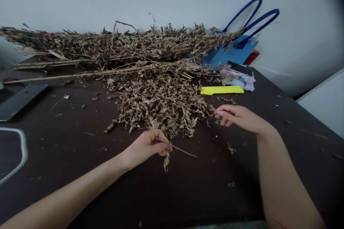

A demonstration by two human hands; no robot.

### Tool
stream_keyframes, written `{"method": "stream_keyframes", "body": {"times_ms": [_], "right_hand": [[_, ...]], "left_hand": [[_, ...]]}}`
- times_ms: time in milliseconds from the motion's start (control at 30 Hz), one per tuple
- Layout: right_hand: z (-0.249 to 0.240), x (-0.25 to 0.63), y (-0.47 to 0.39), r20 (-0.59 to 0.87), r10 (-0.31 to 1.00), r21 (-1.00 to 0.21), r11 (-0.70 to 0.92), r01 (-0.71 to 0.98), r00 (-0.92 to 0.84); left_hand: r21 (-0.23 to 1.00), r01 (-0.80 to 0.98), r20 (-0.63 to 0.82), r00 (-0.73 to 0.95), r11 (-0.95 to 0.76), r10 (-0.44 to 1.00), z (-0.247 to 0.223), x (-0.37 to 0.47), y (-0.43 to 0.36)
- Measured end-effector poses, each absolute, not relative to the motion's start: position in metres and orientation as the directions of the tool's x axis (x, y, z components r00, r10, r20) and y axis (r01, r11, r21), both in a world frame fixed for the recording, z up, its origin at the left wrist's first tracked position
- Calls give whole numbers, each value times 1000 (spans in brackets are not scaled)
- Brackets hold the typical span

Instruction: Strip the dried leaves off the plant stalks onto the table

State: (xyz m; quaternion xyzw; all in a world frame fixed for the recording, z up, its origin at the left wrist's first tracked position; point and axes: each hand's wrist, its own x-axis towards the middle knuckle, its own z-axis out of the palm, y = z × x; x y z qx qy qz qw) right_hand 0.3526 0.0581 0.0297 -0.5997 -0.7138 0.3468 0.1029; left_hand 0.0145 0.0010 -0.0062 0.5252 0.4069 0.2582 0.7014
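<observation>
My left hand (153,145) is closed in a pinch around a thin dried plant stem (184,151), which sticks out to the right of the fingers. A curled dry leaf (167,161) hangs below the fingertips. Just behind this hand spreads a heap of dried leaves (158,103) on the dark table. My right hand (232,116) hovers by the heap's right edge, its fingers loosely bent and apart, with nothing visible in them. Between the two hands there is a gap.
Long bundles of dried stalks (102,48) lie along the wall. Behind the heap are gold-handled scissors (188,75). A yellow strip-shaped object (222,90), a blue bag (228,55) and a crumpled tissue pack (243,80) sit right; a dark flat slab (21,100) lies left.
</observation>
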Motion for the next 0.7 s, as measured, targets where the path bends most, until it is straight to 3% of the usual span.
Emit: {"method": "stream_keyframes", "body": {"times_ms": [167,267,367,467,533,600,700], "right_hand": [[33,347,61,-164,938,-598,152,787,-306],[36,347,55,-195,918,-677,130,725,-346],[36,358,35,-363,833,-736,18,677,-417],[27,375,10,-589,656,-727,-177,663,-471],[17,384,-1,-628,626,-724,-252,642,-462],[6,387,-1,-505,754,-791,-209,576,-420],[0,373,12,-130,960,-880,3,475,-247]], "left_hand": [[945,56,-297,555,321,777,-7,15,1],[946,42,-288,560,321,777,-7,15,1],[945,24,-285,550,327,785,-6,14,0],[943,15,-284,554,331,783,-7,14,0],[944,20,-285,557,330,780,-8,14,1],[944,28,-288,550,328,784,-8,14,1],[947,34,-288,535,320,794,-8,14,2]]}}
